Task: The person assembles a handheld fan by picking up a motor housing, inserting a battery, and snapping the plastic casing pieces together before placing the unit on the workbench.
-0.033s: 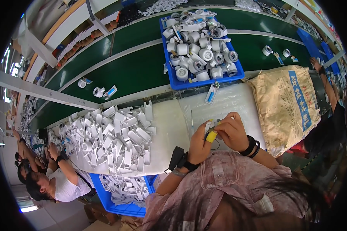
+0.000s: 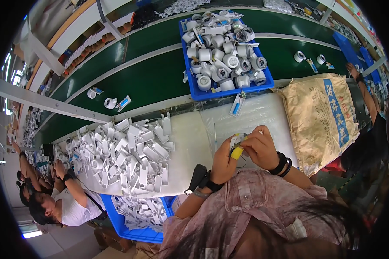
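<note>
Close in front of my body, my left hand (image 2: 224,165) is closed around a small white plastic part (image 2: 235,140), mostly hidden by my fingers. A yellow wrap (image 2: 236,153) covers the tip of my left thumb. My right hand (image 2: 262,148) meets it from the other side, its thumb and fingers pinched together at the part. A thin dark wire (image 2: 243,162) curves below the fingers. Under both hands is the pale, plastic-covered worktop (image 2: 188,142). On it, left of my hands, lies a heap of white plastic housings (image 2: 134,149).
A blue crate (image 2: 194,96) full of round white assemblies stands beyond my hands on a green conveyor (image 2: 153,69). A brown paper sack (image 2: 309,125) lies right. Another blue bin (image 2: 138,233) holds white pieces at lower left. Co-workers sit left, one in a white shirt (image 2: 80,207).
My hands stay in the same place and keep the same hold. At the far left, a co-worker's hand has shifted slightly upward.
</note>
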### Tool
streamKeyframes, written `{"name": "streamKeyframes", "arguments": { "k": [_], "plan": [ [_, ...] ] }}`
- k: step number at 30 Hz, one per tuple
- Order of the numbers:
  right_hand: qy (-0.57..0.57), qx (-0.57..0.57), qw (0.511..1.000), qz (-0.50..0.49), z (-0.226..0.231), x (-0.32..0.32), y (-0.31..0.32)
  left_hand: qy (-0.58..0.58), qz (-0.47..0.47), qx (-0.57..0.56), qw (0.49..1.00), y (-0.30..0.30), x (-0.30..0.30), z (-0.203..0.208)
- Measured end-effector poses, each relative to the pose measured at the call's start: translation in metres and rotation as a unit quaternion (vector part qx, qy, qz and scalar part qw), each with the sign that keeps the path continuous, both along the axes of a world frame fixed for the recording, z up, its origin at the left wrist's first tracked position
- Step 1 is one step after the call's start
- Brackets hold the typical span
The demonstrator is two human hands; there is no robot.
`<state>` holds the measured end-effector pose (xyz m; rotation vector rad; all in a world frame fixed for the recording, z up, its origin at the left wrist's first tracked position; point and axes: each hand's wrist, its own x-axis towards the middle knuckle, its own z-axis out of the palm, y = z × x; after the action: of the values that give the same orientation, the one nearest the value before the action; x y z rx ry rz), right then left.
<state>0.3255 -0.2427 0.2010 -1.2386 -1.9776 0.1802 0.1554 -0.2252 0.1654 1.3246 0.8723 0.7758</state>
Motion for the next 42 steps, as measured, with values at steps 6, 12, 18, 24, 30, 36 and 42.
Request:
{"name": "streamKeyframes", "arguments": {
  "k": [6,12,18,24,30,36,42],
  "plan": [
    [0.023,-0.015,1.0,-0.005,-0.006,-0.004,-0.005,-0.008,0.017,0.024,1.0,-0.006,0.001,-0.003],
    [0.044,-0.021,0.999,0.004,-0.009,-0.004,-0.005,0.016,0.024,0.043,0.999,-0.001,0.001,0.005],
    [0.036,-0.007,0.998,-0.047,-0.025,0.005,0.007,0.042,-0.02,0.036,0.998,0.02,0.002,0.012],
    [0.04,-0.147,0.987,-0.05,-0.009,0.068,0.036,-0.031,0.14,-0.083,0.986,0.08,-0.028,0.006],
    [0.058,-0.273,0.937,-0.209,-0.018,0.22,0.098,0.038,0.242,-0.013,0.969,0.196,-0.088,-0.046],
    [-0.059,-0.288,0.846,-0.444,-0.098,0.404,0.171,0.268,0.316,-0.021,0.91,0.278,-0.132,-0.122],
    [-0.331,-0.192,0.777,-0.499,-0.134,0.474,0.212,0.285,0.267,0.085,0.917,0.25,-0.109,-0.157]
  ]
}}
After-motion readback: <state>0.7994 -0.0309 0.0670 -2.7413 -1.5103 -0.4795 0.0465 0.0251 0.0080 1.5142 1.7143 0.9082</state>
